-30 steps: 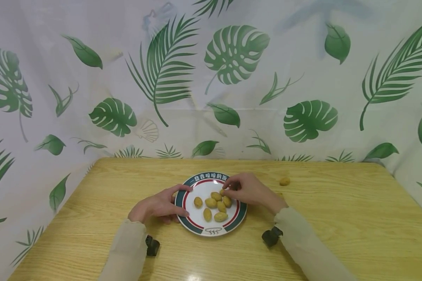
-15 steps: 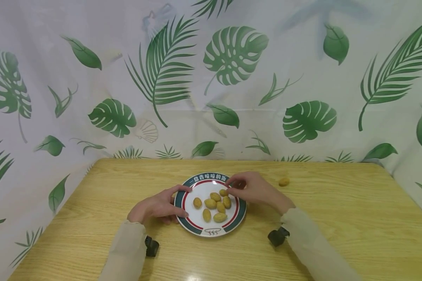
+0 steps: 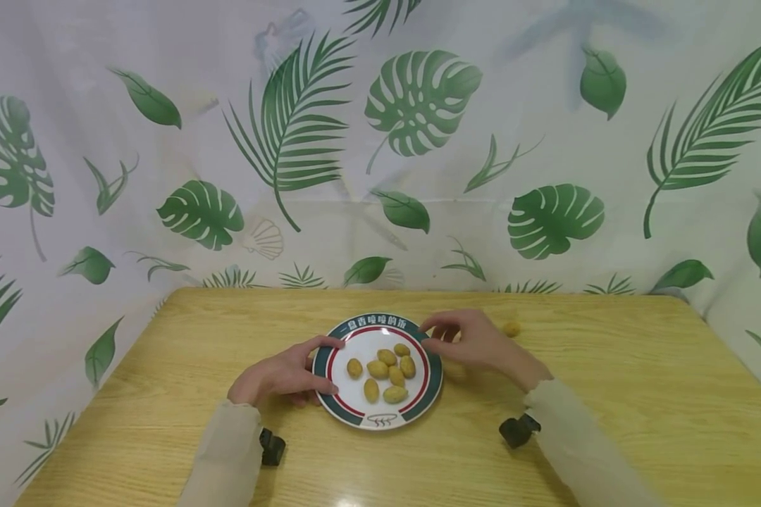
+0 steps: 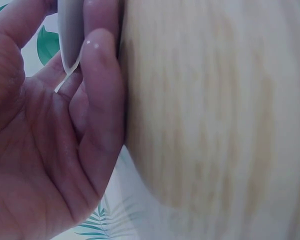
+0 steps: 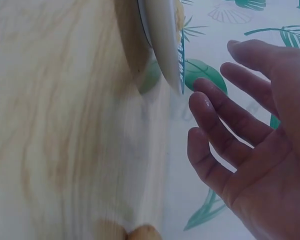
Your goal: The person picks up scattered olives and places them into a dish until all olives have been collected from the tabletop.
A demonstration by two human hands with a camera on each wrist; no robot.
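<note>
In the head view a white plate with a dark green rim and a red ring carries several small, oval, yellow-brown fruits. My left hand grips the plate's left edge, thumb and a finger over the rim. The left wrist view has the plate's edge between thumb and fingers, other fingers beneath. At the plate's upper right, my right hand holds nothing, its fingertips close over the rim. Its fingers are spread and lightly bent in the right wrist view, with the plate's underside just beyond.
One more oval fruit lies on the wooden table behind my right wrist. Two rounded brown things show at the bottom of the right wrist view. A leaf-patterned sheet hangs behind the table.
My right hand has let go of a fruit at the upper right of the group and drawn back rightward to the plate's rim. My left hand keeps its grip on the plate.
</note>
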